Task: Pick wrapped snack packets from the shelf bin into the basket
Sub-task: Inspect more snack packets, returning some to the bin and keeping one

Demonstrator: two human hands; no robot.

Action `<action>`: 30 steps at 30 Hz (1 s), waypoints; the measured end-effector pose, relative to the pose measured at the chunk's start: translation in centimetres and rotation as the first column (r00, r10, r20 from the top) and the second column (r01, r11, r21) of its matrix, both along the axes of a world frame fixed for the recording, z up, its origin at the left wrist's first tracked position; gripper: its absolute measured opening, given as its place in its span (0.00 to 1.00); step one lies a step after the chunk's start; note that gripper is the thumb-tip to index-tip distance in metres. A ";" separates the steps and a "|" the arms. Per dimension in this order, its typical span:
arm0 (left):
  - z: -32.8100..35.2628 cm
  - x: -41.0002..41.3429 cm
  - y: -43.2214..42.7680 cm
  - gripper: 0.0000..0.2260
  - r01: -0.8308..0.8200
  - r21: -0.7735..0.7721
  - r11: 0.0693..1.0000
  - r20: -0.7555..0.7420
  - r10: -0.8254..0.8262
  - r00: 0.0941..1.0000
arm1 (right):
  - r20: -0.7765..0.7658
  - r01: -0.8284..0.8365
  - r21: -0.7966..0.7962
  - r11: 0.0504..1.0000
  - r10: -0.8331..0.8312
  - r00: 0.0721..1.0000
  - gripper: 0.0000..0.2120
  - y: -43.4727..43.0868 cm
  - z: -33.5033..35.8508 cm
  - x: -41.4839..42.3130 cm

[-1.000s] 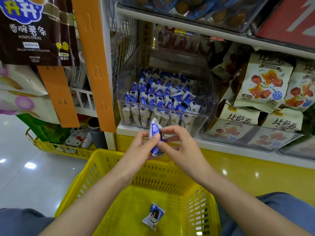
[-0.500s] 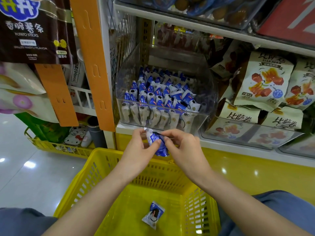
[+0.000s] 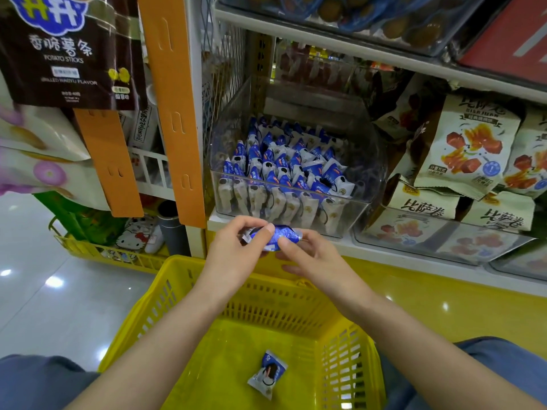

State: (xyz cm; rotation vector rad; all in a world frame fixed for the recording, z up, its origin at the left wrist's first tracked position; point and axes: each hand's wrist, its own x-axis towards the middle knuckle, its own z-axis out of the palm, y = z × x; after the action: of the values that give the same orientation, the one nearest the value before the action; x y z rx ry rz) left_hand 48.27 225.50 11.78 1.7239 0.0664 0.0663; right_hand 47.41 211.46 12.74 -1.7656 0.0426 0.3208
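A clear plastic shelf bin (image 3: 367, 161) holds several blue-and-white wrapped snack packets (image 3: 284, 170). Just below its front edge, both hands hold one blue packet (image 3: 281, 235) lying sideways. My left hand (image 3: 236, 250) pinches its left end between thumb and fingers. My right hand (image 3: 310, 255) pinches its right end. Beneath the hands is the yellow basket (image 3: 177, 279), and one packet (image 3: 268, 374) lies on its floor.
Beige snack bags (image 3: 464, 149) fill the bins to the right of the clear one. An orange shelf post (image 3: 174, 113) stands left of the bin, with a brown potato-stick bag (image 3: 68, 48) hanging further left. A low yellow basket (image 3: 97, 253) of goods sits on the floor.
The packet held upright between both hands has been turned until it lies sideways. Both hands stayed over the basket's far rim.
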 end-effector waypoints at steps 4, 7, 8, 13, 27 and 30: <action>-0.2 -0.2 0.0 0.04 0.092 0.167 0.982 0.027 -0.098 0.995 | 0.050 0.067 0.083 0.994 -0.072 0.996 0.17 0.1 -0.1 0.0; -0.3 -0.4 0.2 0.03 0.101 0.327 0.940 0.096 -0.139 0.986 | 0.120 0.074 0.042 0.996 -0.078 0.990 0.16 0.0 -0.1 0.0; -0.3 -0.6 0.2 0.03 0.082 0.404 0.911 0.136 -0.149 0.979 | 0.146 0.065 0.012 0.998 -0.067 0.987 0.16 0.1 -0.1 -0.1; -0.2 -0.9 0.4 0.09 0.127 0.455 0.882 0.151 -0.217 0.964 | 0.210 0.040 -0.040 0.998 -0.031 0.977 0.14 -0.1 -0.1 0.0; -0.5 -0.7 0.2 0.09 0.063 0.473 0.879 0.196 -0.174 0.965 | 0.321 0.032 -0.209 0.977 0.037 0.946 0.15 -0.1 0.0 0.1; -0.6 -0.7 0.2 0.09 0.020 0.440 0.898 0.217 -0.128 0.968 | 0.292 0.025 -0.182 0.983 0.030 0.956 0.17 0.2 -0.1 -0.2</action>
State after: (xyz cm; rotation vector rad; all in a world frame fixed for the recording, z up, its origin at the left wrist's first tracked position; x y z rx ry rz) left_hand 47.60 225.69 11.22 2.1521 -0.2110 0.2494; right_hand 47.22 211.63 12.60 -1.9810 -0.1478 0.0531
